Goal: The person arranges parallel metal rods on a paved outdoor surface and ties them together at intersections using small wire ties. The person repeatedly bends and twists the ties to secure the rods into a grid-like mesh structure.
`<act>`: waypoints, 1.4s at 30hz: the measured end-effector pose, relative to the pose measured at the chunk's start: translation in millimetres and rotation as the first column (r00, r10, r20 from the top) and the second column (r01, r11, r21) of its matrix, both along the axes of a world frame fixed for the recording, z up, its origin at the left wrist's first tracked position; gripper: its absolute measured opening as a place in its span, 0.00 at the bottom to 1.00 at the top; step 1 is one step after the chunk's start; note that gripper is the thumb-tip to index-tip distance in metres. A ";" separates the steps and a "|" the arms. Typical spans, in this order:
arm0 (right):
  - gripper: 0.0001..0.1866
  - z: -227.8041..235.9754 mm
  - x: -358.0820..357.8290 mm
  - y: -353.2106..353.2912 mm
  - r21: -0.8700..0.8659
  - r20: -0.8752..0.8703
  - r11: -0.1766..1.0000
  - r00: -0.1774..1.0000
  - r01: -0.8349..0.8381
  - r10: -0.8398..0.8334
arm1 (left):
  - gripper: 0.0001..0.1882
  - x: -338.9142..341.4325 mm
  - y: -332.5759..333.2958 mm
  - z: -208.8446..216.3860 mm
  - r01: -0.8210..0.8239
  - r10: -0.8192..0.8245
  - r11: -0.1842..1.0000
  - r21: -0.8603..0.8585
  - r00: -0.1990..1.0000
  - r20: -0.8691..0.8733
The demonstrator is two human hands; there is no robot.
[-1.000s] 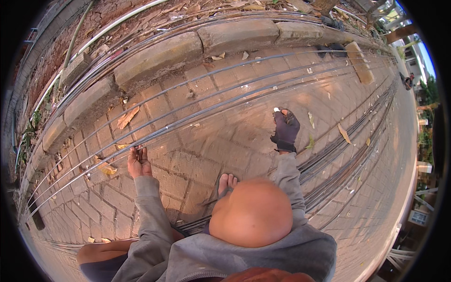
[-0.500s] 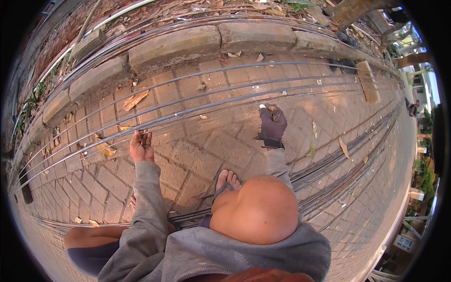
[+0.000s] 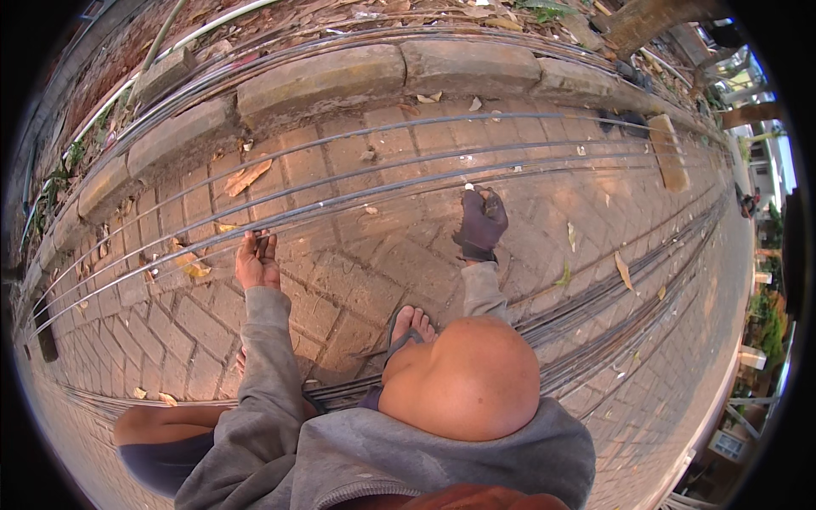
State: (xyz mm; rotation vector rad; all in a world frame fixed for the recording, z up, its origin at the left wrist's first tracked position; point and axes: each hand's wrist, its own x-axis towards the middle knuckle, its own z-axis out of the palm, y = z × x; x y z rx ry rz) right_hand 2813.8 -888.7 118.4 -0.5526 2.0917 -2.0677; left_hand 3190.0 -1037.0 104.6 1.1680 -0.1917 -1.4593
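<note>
Shifted leftward and closer to the long grey bars since a second ago: right hand, in a dark purplish glove. Curls inward, fingers bent, with a small white piece pinched at the tips, just beside the nearest bars; too small to identify further. Cannot tell from this angle whether touching the bars or only near.

Left hand: bare, palm upward, fingers partly bent, in much the same place as before. Meets the nearest bars at the fingertips; cannot tell whether closed around any.

Grey bars: several, spaced side by side, running from lower left to upper right past both hands, above brown paving, alongside a stone kerb.

Toward the right end of the bars: pale oblong block. At the far left end: dark block.

Right of the sandalled foot: bundle of dark bars, slanting away to upper right.

Loose items: large brown leaf among the grey bars; yellow leaf left of the bare hand. Beyond the kerb: white pipe, dry litter.
</note>
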 end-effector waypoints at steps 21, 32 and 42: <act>0.12 6.1 122.5 -10.3 0.255 -0.518 0.897 0.732 -0.360 0.442 | 0.04 -10.4 3.5 6.9 -0.071 0.071 0.997 0.009 0.997 -0.025; 0.09 18.4 127.2 -43.9 0.282 -0.482 0.916 0.783 -0.286 0.393 | 0.04 -11.0 5.8 3.4 -0.059 0.057 0.998 -0.030 0.997 -0.049; 0.07 20.3 134.2 -63.7 0.461 -0.413 0.861 0.807 -0.214 0.421 | 0.04 -13.6 7.0 7.7 -0.065 0.062 0.997 -0.037 0.995 -0.072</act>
